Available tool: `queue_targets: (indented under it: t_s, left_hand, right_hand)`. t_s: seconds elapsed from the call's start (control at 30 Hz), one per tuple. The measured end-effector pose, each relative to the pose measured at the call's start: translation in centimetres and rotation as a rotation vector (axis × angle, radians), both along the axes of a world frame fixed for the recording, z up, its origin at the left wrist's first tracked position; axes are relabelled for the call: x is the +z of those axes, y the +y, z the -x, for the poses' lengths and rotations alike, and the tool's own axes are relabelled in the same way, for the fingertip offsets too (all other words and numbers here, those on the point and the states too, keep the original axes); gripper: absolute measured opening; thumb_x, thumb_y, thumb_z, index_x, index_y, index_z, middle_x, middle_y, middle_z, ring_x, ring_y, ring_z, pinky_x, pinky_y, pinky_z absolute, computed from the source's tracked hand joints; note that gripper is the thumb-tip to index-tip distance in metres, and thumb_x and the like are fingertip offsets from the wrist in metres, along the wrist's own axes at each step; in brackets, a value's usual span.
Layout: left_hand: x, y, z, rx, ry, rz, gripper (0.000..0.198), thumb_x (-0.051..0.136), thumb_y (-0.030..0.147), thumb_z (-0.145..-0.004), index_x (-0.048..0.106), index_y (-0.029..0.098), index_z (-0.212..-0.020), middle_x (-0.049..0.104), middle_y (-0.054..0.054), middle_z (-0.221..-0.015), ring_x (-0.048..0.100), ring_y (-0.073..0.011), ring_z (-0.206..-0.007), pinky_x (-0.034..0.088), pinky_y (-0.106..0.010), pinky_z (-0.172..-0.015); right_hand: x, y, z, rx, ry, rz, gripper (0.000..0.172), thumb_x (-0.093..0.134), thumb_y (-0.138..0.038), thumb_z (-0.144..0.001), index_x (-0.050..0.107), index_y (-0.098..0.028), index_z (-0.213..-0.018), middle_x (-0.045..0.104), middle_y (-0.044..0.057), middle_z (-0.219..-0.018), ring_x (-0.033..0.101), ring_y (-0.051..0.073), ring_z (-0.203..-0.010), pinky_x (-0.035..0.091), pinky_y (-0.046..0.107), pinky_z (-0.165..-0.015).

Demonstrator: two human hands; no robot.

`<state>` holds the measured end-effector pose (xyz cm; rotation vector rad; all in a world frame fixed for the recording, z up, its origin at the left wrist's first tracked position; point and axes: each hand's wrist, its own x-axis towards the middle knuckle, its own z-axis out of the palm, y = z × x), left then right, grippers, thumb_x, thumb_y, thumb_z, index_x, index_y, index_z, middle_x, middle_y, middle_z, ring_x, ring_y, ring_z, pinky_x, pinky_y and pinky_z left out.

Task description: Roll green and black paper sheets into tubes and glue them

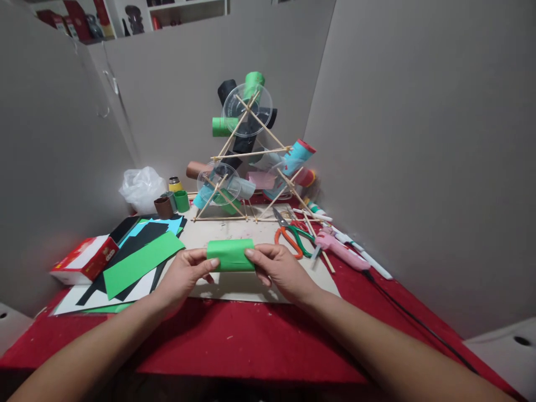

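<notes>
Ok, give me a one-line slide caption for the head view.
Left hand and right hand hold a green paper roll in front of a stick structure.

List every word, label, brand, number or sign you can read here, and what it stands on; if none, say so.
No text can be read.
Red and white box: pale marks on its side, too small and blurred to read.
Red items at top left: too blurred to read any print.
Green paper roll: no lettering shows.

Single head-worn view, facing forward, downward
</notes>
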<state>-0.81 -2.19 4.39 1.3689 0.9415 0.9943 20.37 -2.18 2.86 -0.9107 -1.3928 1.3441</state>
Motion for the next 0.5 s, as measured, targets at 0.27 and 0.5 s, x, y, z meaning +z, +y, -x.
queue_targets:
  t_s: [0.27, 0.5]
  left_hand:
    - [1.3, 1.6, 1.4, 0.004, -0.351, 0.301, 0.026, 0.086, 0.021, -0.060, 0.069, 0.014, -0.079, 0.065, 0.002, -0.069, 0.056, -0.0053, -0.051, 0.050, -0.014, -0.044]
    - [1.8, 1.0, 1.7, -0.047, -0.434, 0.311, 0.029, 0.079, 0.013, -0.064, 0.067, 0.015, -0.090, 0.068, 0.000, -0.075, 0.061, -0.0086, -0.053, 0.048, -0.013, -0.038]
  right_hand:
    - [1.3, 0.1, -0.7, -0.242, 0.340, -0.129, 0.041, 0.062, -0.053, -0.080, 0.070, -0.015, -0.065, 0.069, 0.004, -0.060, 0.041, 0.005, -0.033, 0.025, 0.022, -0.036]
    - [2.6, -1.4, -1.6, -0.282, 0.418, -0.241, 0.040, 0.061, -0.048, -0.083, 0.069, -0.017, -0.060, 0.064, 0.002, -0.053, 0.042, 0.006, -0.033, 0.030, 0.022, -0.035]
